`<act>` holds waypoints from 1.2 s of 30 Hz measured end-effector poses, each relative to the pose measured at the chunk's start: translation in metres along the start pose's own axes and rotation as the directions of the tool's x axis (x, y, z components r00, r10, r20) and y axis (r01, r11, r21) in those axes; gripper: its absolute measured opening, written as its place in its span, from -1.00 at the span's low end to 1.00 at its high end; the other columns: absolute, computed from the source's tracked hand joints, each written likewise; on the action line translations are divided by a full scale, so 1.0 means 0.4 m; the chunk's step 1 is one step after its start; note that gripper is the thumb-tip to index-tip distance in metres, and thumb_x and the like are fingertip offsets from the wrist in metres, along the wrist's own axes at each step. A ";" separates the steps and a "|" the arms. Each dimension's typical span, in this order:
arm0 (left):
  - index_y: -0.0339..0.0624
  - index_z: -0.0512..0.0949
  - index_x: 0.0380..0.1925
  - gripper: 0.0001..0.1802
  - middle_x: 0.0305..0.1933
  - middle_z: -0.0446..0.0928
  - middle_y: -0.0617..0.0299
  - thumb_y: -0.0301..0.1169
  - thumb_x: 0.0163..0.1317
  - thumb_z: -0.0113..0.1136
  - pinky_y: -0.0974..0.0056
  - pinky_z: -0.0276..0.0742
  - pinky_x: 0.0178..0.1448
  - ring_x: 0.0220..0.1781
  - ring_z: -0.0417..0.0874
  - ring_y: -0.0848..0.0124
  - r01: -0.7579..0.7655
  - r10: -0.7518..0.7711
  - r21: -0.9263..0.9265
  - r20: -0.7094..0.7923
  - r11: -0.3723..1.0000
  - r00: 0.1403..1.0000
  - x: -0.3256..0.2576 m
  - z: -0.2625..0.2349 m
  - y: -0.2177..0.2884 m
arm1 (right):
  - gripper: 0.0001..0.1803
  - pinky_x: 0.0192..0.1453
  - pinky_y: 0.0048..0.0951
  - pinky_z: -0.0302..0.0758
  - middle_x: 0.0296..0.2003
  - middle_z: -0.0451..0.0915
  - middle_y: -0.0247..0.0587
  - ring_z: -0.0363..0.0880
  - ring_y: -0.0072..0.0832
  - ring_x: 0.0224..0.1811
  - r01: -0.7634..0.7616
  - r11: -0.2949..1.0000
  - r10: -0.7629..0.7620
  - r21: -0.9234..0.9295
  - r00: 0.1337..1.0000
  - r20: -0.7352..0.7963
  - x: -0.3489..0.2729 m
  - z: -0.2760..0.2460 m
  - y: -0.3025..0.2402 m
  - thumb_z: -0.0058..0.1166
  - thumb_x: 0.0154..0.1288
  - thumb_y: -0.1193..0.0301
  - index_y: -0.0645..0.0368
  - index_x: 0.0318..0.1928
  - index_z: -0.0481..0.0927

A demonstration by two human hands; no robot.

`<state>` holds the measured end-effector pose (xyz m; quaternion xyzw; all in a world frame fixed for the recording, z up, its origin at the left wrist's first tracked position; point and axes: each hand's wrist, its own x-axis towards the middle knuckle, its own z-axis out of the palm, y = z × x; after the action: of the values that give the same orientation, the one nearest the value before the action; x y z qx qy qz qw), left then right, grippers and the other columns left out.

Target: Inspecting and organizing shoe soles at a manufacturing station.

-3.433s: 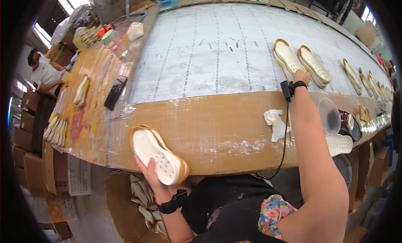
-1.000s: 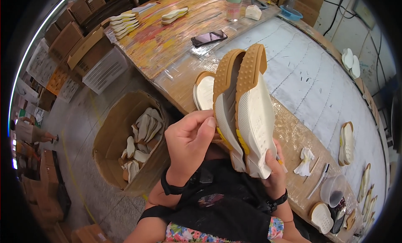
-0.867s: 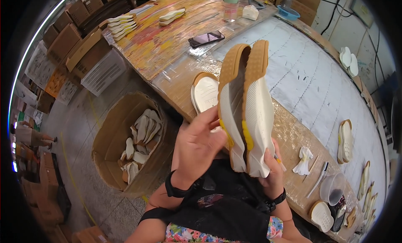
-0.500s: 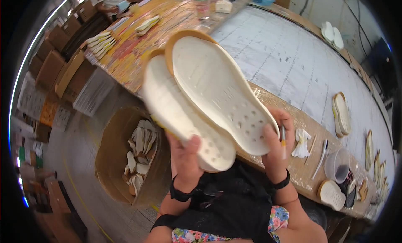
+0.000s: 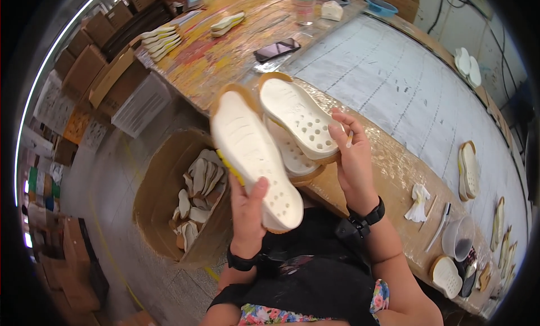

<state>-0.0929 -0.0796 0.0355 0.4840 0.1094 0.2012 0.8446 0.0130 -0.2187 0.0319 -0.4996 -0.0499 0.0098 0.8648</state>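
My left hand [image 5: 247, 213] is closed round the toe end of a white shoe sole [image 5: 250, 140] with rows of round holes, a tan heel rim and yellow along its side. The sole is tilted, hanging over the table's near edge. A second white sole [image 5: 295, 115] lies beyond it, overlapping another sole [image 5: 291, 152] underneath. My right hand [image 5: 353, 152] is at the second sole's toe end, thumb and fingertips close to its edge; whether they grip it I cannot tell. Between these fingers is a thin, brush-like stick [image 5: 350, 139].
A carton [image 5: 152, 213] full of soles stands on the floor to the left. On the table are a phone [image 5: 277, 50], a jar [image 5: 305, 8] and several soles. At right lie a crumpled cloth [image 5: 418, 203], a toothbrush-like tool [image 5: 437, 227] and a clear tub [image 5: 457, 236].
The two soles held together have come apart: the left hand keeps one, and the other is now further off, over another sole. A phone has come into view on the table.
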 end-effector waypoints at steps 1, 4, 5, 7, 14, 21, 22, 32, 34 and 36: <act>-0.18 0.06 0.15 -0.40 0.00 0.31 0.18 -0.47 0.12 0.05 0.36 0.35 0.00 -0.04 0.39 0.46 0.013 -0.015 0.020 0.063 1.000 0.998 -0.005 0.000 -0.001 | -0.75 0.09 -0.51 0.29 0.14 0.21 -0.08 0.28 -0.46 0.08 0.032 0.996 -0.033 -0.083 0.999 -0.015 -0.003 0.013 0.014 0.01 0.15 0.48 0.21 -0.13 0.41; -0.18 0.04 0.16 -0.40 0.04 0.29 0.18 -0.44 0.14 0.03 0.37 0.30 0.06 0.00 0.36 0.47 0.063 -0.060 -0.017 0.159 0.998 0.985 -0.013 0.001 0.011 | -0.74 0.11 -0.49 0.26 0.12 0.25 -0.05 0.29 -0.40 0.09 0.186 0.867 -0.170 -0.462 0.983 0.075 -0.014 0.020 0.024 0.01 0.16 0.46 0.25 -0.12 0.40; -0.18 0.04 0.17 -0.40 0.06 0.27 0.19 -0.42 0.14 0.01 0.36 0.28 0.08 0.03 0.34 0.48 0.072 -0.068 -0.017 0.195 0.997 0.978 -0.010 -0.005 0.015 | -0.74 0.11 -0.49 0.26 0.12 0.25 -0.05 0.29 -0.40 0.09 0.181 0.869 -0.160 -0.460 0.983 0.086 -0.015 0.022 0.030 0.01 0.16 0.46 0.25 -0.12 0.40; -0.17 0.02 0.18 -0.39 0.08 0.24 0.19 -0.40 0.15 0.00 0.36 0.26 0.11 0.05 0.31 0.48 0.073 -0.071 0.003 0.232 0.997 0.970 -0.004 -0.015 0.017 | -0.72 0.12 -0.48 0.25 0.10 0.28 -0.01 0.30 -0.39 0.10 0.253 0.781 -0.213 -0.571 0.967 0.137 -0.012 0.015 0.042 0.00 0.17 0.44 0.27 -0.10 0.39; -0.12 -0.10 0.23 -0.30 0.14 0.18 0.21 -0.40 0.12 -0.01 0.34 0.20 0.15 0.12 0.26 0.46 0.150 -0.120 -0.066 0.331 0.986 0.936 -0.017 -0.023 0.022 | -0.68 0.12 -0.44 0.26 0.11 0.27 0.00 0.28 -0.37 0.12 0.227 0.869 -0.164 -0.441 0.971 0.175 -0.005 0.011 0.043 0.00 0.18 0.43 0.28 -0.06 0.38; -0.12 -0.13 0.24 -0.25 0.14 0.19 0.19 -0.38 0.08 -0.01 0.30 0.22 0.15 0.12 0.29 0.41 0.205 -0.148 -0.089 0.429 0.975 0.891 -0.014 -0.049 0.008 | -0.65 0.05 -0.44 0.30 -0.06 0.40 -0.08 0.39 -0.38 -0.03 0.254 0.717 -0.168 -0.649 0.967 0.193 -0.015 0.010 0.025 -0.09 0.24 0.30 0.27 -0.05 0.40; -0.11 -0.14 0.25 -0.24 0.15 0.18 0.18 -0.37 0.07 0.00 0.30 0.23 0.15 0.12 0.29 0.40 0.204 -0.138 -0.104 0.444 0.974 0.886 -0.014 -0.053 0.005 | -0.61 0.00 -0.45 0.33 -0.12 0.43 -0.09 0.41 -0.39 -0.10 0.321 0.699 -0.280 -0.639 0.945 0.168 -0.022 0.016 0.012 -0.13 0.27 0.22 0.26 -0.05 0.41; -0.06 -0.16 0.26 -0.21 0.20 0.13 0.12 -0.37 0.05 0.01 0.21 0.26 0.15 0.17 0.26 0.31 0.348 -0.203 -0.146 0.584 0.926 0.786 -0.039 -0.051 0.004 | -0.61 -0.29 -0.43 0.35 -0.34 0.49 -0.16 0.40 -0.35 -0.41 0.801 0.517 -0.392 -0.301 0.534 0.749 -0.095 0.073 -0.116 -0.15 0.22 0.17 0.24 -0.19 0.54; -0.05 -0.16 0.25 -0.21 0.20 0.12 0.13 -0.37 0.05 0.01 0.22 0.26 0.15 0.17 0.26 0.31 0.338 -0.203 -0.125 0.593 0.933 0.779 -0.042 -0.048 0.000 | -0.66 -0.29 -0.43 0.35 -0.34 0.49 -0.17 0.39 -0.35 -0.41 0.796 0.516 -0.400 -0.318 0.552 0.732 -0.094 0.072 -0.116 -0.12 0.21 0.23 0.23 -0.19 0.54; -0.05 -0.16 0.25 -0.20 0.20 0.12 0.14 -0.36 0.05 0.02 0.22 0.26 0.15 0.17 0.25 0.31 0.327 -0.202 -0.106 0.600 0.939 0.774 -0.046 -0.045 0.001 | -0.70 -0.28 -0.43 0.35 -0.33 0.49 -0.18 0.39 -0.36 -0.41 0.790 0.515 -0.409 -0.333 0.568 0.715 -0.095 0.077 -0.120 -0.10 0.19 0.28 0.22 -0.19 0.54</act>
<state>-0.1165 -0.0738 0.0267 0.4125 -0.1075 -0.0675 0.9021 -0.0291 -0.2187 0.0859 -0.6752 -0.4758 -0.1800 0.5342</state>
